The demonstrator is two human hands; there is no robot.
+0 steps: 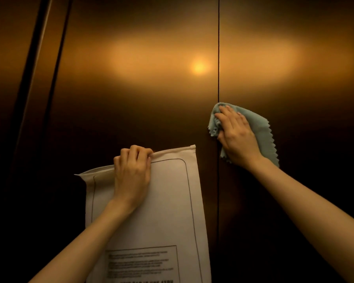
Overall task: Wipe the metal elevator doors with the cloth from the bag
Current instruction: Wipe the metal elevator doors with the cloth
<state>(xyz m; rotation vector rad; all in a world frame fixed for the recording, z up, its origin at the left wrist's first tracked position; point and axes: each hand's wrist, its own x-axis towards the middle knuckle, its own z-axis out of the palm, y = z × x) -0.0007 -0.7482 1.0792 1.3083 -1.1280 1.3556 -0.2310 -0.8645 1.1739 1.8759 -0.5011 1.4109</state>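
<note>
Brushed metal elevator doors (143, 103) fill the view, with a dark vertical seam (218, 58) between the two panels. My right hand (236, 133) lies flat on a pale blue-green cloth (260, 123) with zigzag edges, pressing it against the doors right at the seam. My left hand (132, 174) grips the top edge of a flat white bag (161, 205) with printed text near its bottom, holding it up in front of the left door.
A warm lamp reflection (198, 67) glows on the left door near the seam. The door frame (39, 78) runs as a slanted dark strip along the left side. The lower parts of the doors are in deep shadow.
</note>
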